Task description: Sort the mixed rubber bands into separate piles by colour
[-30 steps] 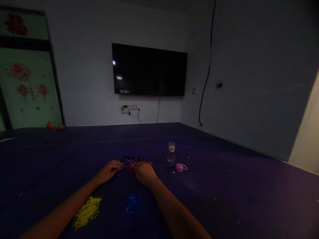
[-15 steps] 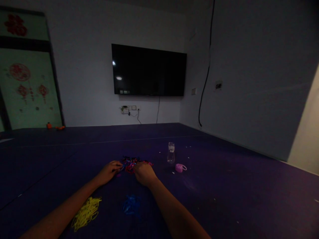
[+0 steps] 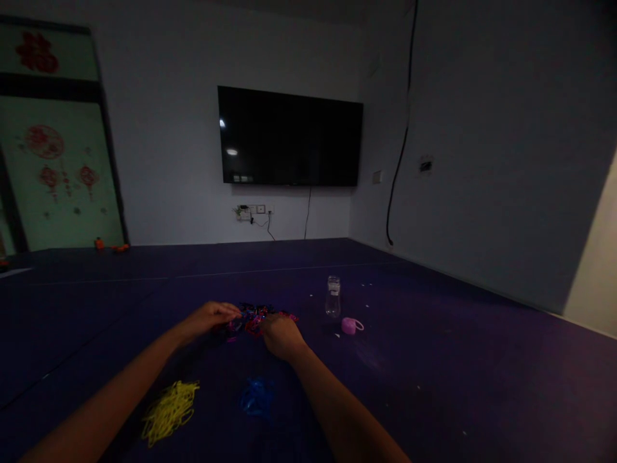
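Observation:
Both my hands reach into a small mixed pile of red, blue and dark bands point(image 3: 254, 316) on the purple floor mat point(image 3: 434, 360). My left hand point(image 3: 209, 317) is raised a little at the pile's left edge, fingers pinched together on something too small to make out. My right hand point(image 3: 282, 335) rests at the pile's right side with the fingers curled under, their tips hidden. Nearer to me lie a heap of yellow bands point(image 3: 169, 411) and a heap of blue bands point(image 3: 256, 397).
A clear bottle point(image 3: 332, 296) stands right of the pile with a pink lid point(image 3: 351, 325) beside it. A dark wall screen point(image 3: 290, 137) hangs ahead. A black cable point(image 3: 400, 141) runs down the right wall. Small orange objects point(image 3: 110, 245) lie by the far left door.
My left hand has lifted slightly off the mat and shifted toward the pile. My right hand has hardly moved.

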Available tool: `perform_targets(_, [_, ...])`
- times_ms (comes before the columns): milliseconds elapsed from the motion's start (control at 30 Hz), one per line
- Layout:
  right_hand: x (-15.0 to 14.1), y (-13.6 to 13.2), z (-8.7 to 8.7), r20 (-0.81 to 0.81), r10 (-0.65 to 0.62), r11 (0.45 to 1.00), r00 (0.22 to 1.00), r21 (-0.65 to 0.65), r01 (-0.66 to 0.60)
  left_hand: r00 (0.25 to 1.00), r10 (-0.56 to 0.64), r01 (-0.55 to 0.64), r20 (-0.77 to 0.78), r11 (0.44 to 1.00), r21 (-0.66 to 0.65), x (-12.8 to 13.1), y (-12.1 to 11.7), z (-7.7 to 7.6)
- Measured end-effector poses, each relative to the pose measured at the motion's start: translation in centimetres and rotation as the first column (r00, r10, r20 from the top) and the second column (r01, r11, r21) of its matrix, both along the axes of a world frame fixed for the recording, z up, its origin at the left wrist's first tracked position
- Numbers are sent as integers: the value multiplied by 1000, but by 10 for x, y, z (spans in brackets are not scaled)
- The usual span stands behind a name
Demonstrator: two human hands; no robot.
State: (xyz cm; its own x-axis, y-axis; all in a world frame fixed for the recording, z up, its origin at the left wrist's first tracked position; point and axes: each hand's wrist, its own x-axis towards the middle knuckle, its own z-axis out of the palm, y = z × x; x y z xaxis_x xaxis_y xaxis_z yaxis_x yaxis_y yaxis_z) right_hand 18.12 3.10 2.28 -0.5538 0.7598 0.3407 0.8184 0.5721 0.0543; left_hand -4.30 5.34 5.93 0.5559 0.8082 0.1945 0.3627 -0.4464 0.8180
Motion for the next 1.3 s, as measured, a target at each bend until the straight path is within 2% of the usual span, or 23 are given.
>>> perform_targets(67, [0,-1,1,-1,-4,1000,1000,-2,4,979,-196,186,-58,971,-148,8,-14,12])
perform_targets(133, [0,-1,1,-4,-10,1000,1000,-13,10,929,-366,338,-58,901,-272,17,-26,19])
perform_targets(200, [0,-2,2,-9,-12,1000,1000,-23,12,888,-456,414,-63,850,-327,27,-35,22])
perform_targets(267, [0,-1,2,-11,-9,1000,1000,-22,9,868,-491,435,-78,826,-357,34,-41,23])
perform_targets(367, [0,-1,2,-8,-9,1000,1000,-7,9,853,-507,435,-123,821,-369,40,-46,25])
perform_targets(567, [-1,-3,3,-30,-14,1000,999,-25,13,839,-527,441,-137,804,-398,39,-48,31])
perform_targets(633, [-1,-4,4,-33,-18,999,999,-28,17,851,-509,437,-125,821,-367,37,-46,30])
perform_targets(700, [0,-3,3,-23,-23,999,999,-37,22,895,-436,394,-96,872,-291,34,-40,25])
perform_targets(767, [0,-2,3,-10,-26,999,1000,-38,26,959,-277,265,-49,948,-176,30,-28,16])
perform_targets(833, [0,-1,2,-3,-15,1000,1000,-22,15,999,-42,42,1,999,-22,25,-13,4])
perform_targets(900, [0,-1,1,-1,-4,1000,1000,-6,4,995,99,-96,-9,982,164,17,5,-10])
perform_targets(967, [-1,0,1,-4,-1,1000,1000,-4,1,986,160,-135,-45,929,344,8,19,-26])
perform_targets(1033, [-1,0,1,-15,0,1000,1000,-7,0,972,193,-112,-137,886,450,0,29,-41])
perform_targets(1167, [-1,0,0,-34,32,999,999,6,-32,933,177,-2,-313,874,486,-6,33,-62])
perform_targets(1300, [-2,1,-1,-31,25,1000,999,11,-25,913,161,52,-374,866,498,-1,28,-67])
